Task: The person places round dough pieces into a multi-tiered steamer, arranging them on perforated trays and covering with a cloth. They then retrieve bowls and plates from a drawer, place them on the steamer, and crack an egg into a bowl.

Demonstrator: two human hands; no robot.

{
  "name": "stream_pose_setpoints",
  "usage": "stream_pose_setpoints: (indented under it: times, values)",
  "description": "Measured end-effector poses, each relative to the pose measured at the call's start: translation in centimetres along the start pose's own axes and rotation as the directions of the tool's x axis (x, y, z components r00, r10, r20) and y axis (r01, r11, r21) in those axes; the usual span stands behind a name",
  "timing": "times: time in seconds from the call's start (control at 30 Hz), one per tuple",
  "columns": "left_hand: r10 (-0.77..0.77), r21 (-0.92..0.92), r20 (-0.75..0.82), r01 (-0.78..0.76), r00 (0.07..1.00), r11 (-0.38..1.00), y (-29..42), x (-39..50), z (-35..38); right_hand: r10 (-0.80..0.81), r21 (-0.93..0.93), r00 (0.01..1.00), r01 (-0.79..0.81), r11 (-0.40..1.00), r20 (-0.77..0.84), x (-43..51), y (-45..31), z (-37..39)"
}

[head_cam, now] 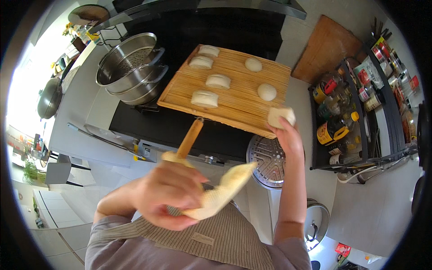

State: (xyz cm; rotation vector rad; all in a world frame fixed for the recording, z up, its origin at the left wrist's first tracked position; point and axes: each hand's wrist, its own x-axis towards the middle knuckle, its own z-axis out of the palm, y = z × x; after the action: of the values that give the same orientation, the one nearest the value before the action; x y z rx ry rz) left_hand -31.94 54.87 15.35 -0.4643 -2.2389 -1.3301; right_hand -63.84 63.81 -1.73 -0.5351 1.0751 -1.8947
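My left hand (172, 195), raised close to the camera, grips a pale yellow cloth (224, 192) that hangs loosely and is blurred. Behind it, a wooden handle (190, 138) points down from a metal loop near the board's front edge; whether the hand touches it I cannot tell. Over the right front corner of a slatted wooden board (236, 81), my right hand (288, 135) holds a white dough piece (280, 116). Several folded, oblong dough pieces (205, 98) lie on the board's left half, and two round ones (267, 92) on its right.
Stacked steel steamer pots (135, 71) stand left of the board on the black stove (135, 118). A perforated steel steamer plate (266, 165) lies below the right corner. Bottles (332, 130) fill a black rack at right, near a leaning cutting board (325, 49). A glass lid (314, 222) is lower right.
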Motion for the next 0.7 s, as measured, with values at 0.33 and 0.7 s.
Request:
stream_pose_setpoints:
  times: [0.33,0.7]
  values:
    - [-0.189,0.349,-0.228,0.261,0.955,0.9,6.5,-10.0,-11.6,-0.405,-0.988,0.902,0.138,-0.062,0.151,9.9,9.2,5.5]
    - [-0.076,0.027,0.209,0.072,0.975,0.997,1.5,-15.1,-31.2,-0.15,-0.726,0.929,0.36,0.586,0.339,5.6,3.6,29.9]
